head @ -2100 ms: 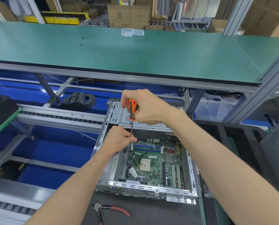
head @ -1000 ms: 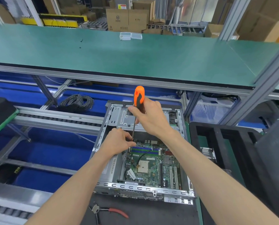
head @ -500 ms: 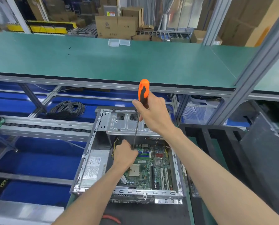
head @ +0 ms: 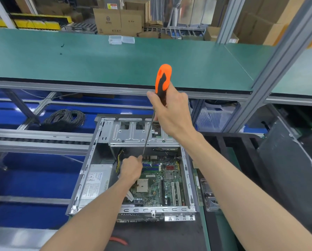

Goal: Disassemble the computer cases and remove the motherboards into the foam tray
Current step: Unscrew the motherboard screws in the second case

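We see an open computer case (head: 104, 158) lying flat at the near edge of the bench, its lid off. The motherboard (head: 162, 185) sits inside the case, in its right half, with the power supply (head: 95, 183) in the left half and a metal drive cage (head: 133, 133) across the far end.

The right hand (head: 171, 115) grips the orange-and-black handle of a long screwdriver (head: 162, 78), fingers curled round it. The shaft slopes down and to the left into the case, toward the far left corner of the motherboard.

The left hand (head: 131, 168) is inside the case with its fingers curled at the screwdriver tip; we cannot tell what they pinch.

A black foam tray (head: 242, 147) stands just right of the case. A coil of black cable (head: 66, 117) lies beyond the case to the left. Red-handled pliers (head: 119, 240) lie at the near edge.
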A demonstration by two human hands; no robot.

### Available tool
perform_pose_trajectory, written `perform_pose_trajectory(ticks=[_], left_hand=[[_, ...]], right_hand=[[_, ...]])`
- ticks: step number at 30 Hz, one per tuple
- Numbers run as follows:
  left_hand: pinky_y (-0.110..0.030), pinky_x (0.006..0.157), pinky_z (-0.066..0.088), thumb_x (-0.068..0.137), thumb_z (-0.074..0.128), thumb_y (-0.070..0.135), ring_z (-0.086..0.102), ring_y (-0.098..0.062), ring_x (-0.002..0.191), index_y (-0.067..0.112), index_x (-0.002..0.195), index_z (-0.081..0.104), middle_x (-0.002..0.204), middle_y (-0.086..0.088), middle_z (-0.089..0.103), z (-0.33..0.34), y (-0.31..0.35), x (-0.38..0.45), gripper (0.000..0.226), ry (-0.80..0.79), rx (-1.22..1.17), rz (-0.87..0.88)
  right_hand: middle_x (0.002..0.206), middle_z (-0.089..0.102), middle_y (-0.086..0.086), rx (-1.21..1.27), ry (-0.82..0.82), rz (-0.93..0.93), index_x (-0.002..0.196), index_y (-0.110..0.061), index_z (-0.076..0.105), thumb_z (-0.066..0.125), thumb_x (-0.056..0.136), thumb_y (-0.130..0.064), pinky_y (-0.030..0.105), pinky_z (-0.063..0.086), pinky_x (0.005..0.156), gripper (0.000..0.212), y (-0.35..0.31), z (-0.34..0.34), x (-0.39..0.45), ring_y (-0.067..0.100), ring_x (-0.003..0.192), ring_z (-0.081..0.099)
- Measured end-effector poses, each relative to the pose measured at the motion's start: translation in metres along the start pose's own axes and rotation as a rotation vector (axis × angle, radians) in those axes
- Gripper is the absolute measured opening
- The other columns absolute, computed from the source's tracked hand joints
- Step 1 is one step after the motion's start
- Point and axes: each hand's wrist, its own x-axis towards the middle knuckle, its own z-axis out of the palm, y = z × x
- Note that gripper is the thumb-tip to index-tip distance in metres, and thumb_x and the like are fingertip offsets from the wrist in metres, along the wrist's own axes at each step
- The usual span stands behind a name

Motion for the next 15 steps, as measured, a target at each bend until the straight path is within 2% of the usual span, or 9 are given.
perform_pose_trajectory(ticks=[2, 3, 4, 5, 6, 8, 11, 13, 15], left_hand=[[-0.037, 0.056, 0.045, 0.106, 0.043, 0.035, 0.049, -0.025, 0.053, -0.002, 0.079, 0.061, 0.062, -0.009, 0.051, -0.004, -0.002, 0.000, 0.049, -0.033, -0.415, -0.137], [-0.032, 0.045, 0.037, 0.107, 0.042, 0.031, 0.034, -0.019, 0.043, 0.020, 0.073, 0.043, 0.054, -0.002, 0.039, -0.007, -0.003, -0.001, 0.036, -0.091, -0.709, -0.194], [-0.026, 0.037, 0.027, 0.108, 0.040, 0.026, 0.022, -0.014, 0.041, -0.010, 0.102, 0.051, 0.050, 0.002, 0.030, -0.011, -0.002, -0.003, 0.038, -0.161, -0.977, -0.221], [-0.023, 0.035, 0.019, 0.108, 0.039, 0.023, 0.015, -0.012, 0.041, 0.007, 0.061, 0.055, 0.049, 0.005, 0.025, -0.014, -0.001, -0.004, 0.053, -0.227, -1.161, -0.223], [-0.021, 0.033, 0.016, 0.108, 0.039, 0.023, 0.013, -0.011, 0.041, 0.017, 0.052, 0.044, 0.049, 0.005, 0.022, -0.017, 0.000, -0.005, 0.056, -0.278, -1.255, -0.189], [-0.021, 0.034, 0.015, 0.106, 0.043, 0.022, 0.012, -0.011, 0.042, 0.023, 0.051, 0.032, 0.050, 0.005, 0.020, -0.022, 0.002, -0.011, 0.055, -0.310, -1.267, -0.109], [-0.021, 0.038, 0.017, 0.096, 0.060, 0.015, 0.014, -0.013, 0.044, 0.022, 0.051, 0.036, 0.051, 0.003, 0.023, -0.026, 0.009, -0.019, 0.051, -0.281, -1.056, 0.085], [-0.018, 0.040, 0.026, 0.088, 0.072, 0.013, 0.028, -0.009, 0.039, 0.016, 0.059, 0.053, 0.049, 0.005, 0.041, -0.024, 0.018, -0.022, 0.035, -0.187, -0.842, 0.247], [-0.008, 0.047, 0.033, 0.082, 0.080, 0.018, 0.044, 0.002, 0.042, 0.021, 0.083, 0.074, 0.053, 0.018, 0.057, -0.026, 0.033, -0.027, 0.006, -0.102, -0.654, 0.392]], right_hand=[[0.056, 0.057, 0.011, -0.027, 0.029, -0.014, 0.081, -0.010, 0.045, 0.056, 0.100, -0.026, 0.046, 0.046, 0.063, 0.027, 0.001, -0.006, 0.002, 0.032, 0.053, 0.057], [0.055, 0.057, 0.011, -0.032, 0.032, -0.017, 0.080, -0.010, 0.044, 0.056, 0.099, -0.026, 0.046, 0.046, 0.062, 0.028, 0.003, -0.008, 0.003, 0.032, 0.052, 0.057], [0.055, 0.057, 0.012, -0.035, 0.033, -0.016, 0.079, -0.010, 0.043, 0.056, 0.099, -0.025, 0.046, 0.047, 0.062, 0.028, 0.005, -0.010, 0.001, 0.032, 0.052, 0.058], [0.055, 0.057, 0.012, -0.040, 0.033, -0.015, 0.078, -0.010, 0.043, 0.057, 0.099, -0.025, 0.046, 0.047, 0.062, 0.029, 0.008, -0.012, -0.001, 0.032, 0.051, 0.057], [0.055, 0.056, 0.011, -0.048, 0.033, -0.016, 0.077, -0.010, 0.043, 0.057, 0.098, -0.025, 0.046, 0.046, 0.062, 0.029, 0.011, -0.012, -0.005, 0.031, 0.050, 0.057], [0.052, 0.050, 0.005, -0.078, 0.027, -0.029, 0.077, -0.010, 0.043, 0.059, 0.098, -0.024, 0.044, 0.043, 0.061, 0.030, 0.017, -0.011, -0.015, 0.023, 0.046, 0.050], [0.052, 0.045, 0.002, -0.125, 0.000, -0.039, 0.078, -0.006, 0.047, 0.060, 0.098, -0.026, 0.040, 0.037, 0.057, 0.031, 0.030, -0.008, -0.031, 0.018, 0.045, 0.038], [0.052, 0.047, 0.005, -0.139, -0.018, -0.021, 0.081, -0.005, 0.049, 0.060, 0.098, -0.028, 0.041, 0.038, 0.058, 0.031, 0.040, -0.007, -0.041, 0.018, 0.046, 0.037], [0.053, 0.048, 0.003, -0.153, -0.019, -0.009, 0.081, -0.007, 0.048, 0.061, 0.098, -0.028, 0.040, 0.037, 0.056, 0.030, 0.050, -0.007, -0.049, 0.016, 0.046, 0.038]])
